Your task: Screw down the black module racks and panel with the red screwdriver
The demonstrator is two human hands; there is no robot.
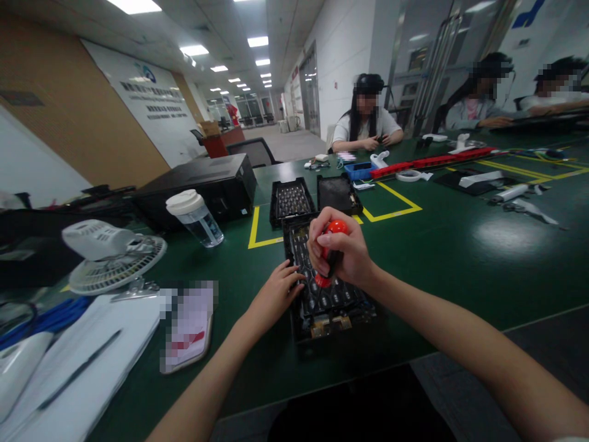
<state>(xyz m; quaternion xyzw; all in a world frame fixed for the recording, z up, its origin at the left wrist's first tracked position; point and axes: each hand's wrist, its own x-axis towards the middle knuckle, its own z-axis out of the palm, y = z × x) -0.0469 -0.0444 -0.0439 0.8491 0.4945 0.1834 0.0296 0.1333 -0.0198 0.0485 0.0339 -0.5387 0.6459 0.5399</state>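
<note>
In front of me on the green table lies a black tray with rows of small dark oval pieces. My right hand is closed around a tool with a red, rounded top and a dark body, held upright over the tray. A red lower end of this tool meets the pieces in the middle of the tray; the exact contact is hard to make out. Along the tray's left edge rests my left hand, its fingers stretched out and holding nothing.
Behind the tray stand a second black tray with pieces and a flat black tray. To the left are a phone, a clipboard with papers, a white fan and a water cup. A person sits across.
</note>
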